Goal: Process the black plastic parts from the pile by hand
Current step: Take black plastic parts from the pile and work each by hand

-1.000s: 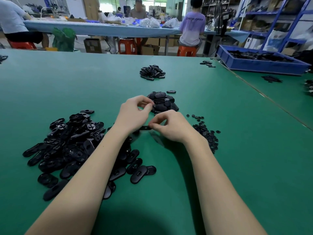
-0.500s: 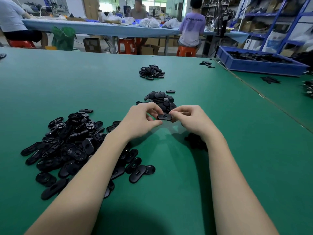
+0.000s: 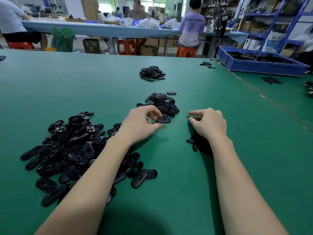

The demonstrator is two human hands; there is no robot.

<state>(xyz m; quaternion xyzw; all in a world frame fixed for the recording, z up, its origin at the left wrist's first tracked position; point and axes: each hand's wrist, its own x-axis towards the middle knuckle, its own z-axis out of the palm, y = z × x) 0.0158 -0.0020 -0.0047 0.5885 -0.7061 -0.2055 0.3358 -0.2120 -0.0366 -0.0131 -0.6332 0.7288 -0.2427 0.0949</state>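
Far left edge: we see a black part (image 3: 2,57) cut off by the frame; shape not readable.

Left of centre on the green table (image 3: 84,85): the big pile (image 3: 71,150) of black oval plastic parts, loosely heaped. Our left forearm crosses its right side and hides the parts under it. Two parts (image 3: 144,177) lie just beside the pile's near right edge, overlapping each other.

Left hand (image 3: 140,126): fingers curled, thumb and fingertips pinching one oval part (image 3: 164,120) held flat just above the table. A slot shows in its upper face. The part's left end is covered by the fingers.

Directly beyond it: a smaller heap (image 3: 162,103) of the same ovals, with one single part (image 3: 171,93) lying just apart at its far right. Further back, a second small heap (image 3: 152,73).

Right hand (image 3: 209,123): fingers curled, index tip stretched to the left, thumb below it. Something small and black (image 3: 194,118) sits between them; we take it as pinched, but it is too small to tell what it is. Under this hand and wrist lies a scatter of small black bits (image 3: 194,143), mostly hidden by the hand and its shadow.

Far right: a few loose parts (image 3: 207,64) near the table edge, then a blue bin (image 3: 254,65) of dark pieces we cannot make out, on the neighbouring table.
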